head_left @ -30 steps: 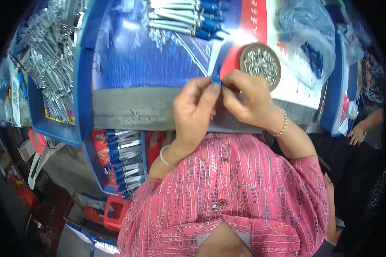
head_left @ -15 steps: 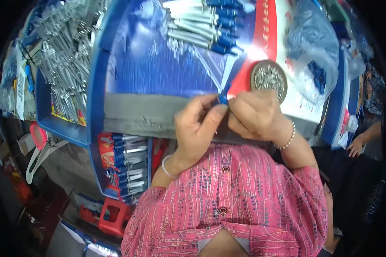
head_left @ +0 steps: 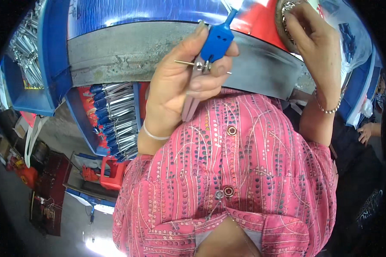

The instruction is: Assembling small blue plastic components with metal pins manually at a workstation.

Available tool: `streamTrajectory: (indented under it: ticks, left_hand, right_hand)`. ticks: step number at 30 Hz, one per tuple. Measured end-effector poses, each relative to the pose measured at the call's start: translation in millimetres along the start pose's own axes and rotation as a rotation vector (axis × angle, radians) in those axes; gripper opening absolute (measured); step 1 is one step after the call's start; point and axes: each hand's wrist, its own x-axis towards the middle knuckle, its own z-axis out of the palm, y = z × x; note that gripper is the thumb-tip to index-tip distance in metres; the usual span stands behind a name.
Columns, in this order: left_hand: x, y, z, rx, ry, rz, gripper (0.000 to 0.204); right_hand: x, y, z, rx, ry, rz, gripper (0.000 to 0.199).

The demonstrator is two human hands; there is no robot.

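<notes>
My left hand is closed around a tool with a blue plastic handle and flat metal arms that point toward my wrist. A thin metal pin sticks out sideways between its fingers. At the upper right, my right hand reaches over a round dish, fingers bent together among small shiny metal parts. Whatever those fingertips pinch cannot be made out.
Beneath both hands runs a grey bench edge. A blue bin with many metal pieces stands left; below it, a tray holds rows of blue-handled metal tools. A clear bag lies right. Another person's hand shows far right.
My hands have parted. The left has turned and come closer with the blue-handled tool; the right has moved right and up to the dish. The whole view has shifted downward.
</notes>
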Motion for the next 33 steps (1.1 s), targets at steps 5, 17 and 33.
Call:
streamTrajectory:
  ticks: [5,17,33]
  left_hand:
    - [2.7,-6.0,-1.6,-0.067,-0.053,-0.068,0.050]
    - [7.6,-19.4,1.8,0.007,0.142,0.083,0.055]
    - [23.4,-20.6,3.9,-0.238,0.041,0.071,0.050]
  right_hand:
    - [8.0,-38.2,-11.7,1.084,-0.428,0.599,0.015]
    - [4.2,-37.0,44.7,1.504,-0.359,0.436,0.014]
    - [8.2,-34.8,47.8,1.413,-0.264,0.436,0.016]
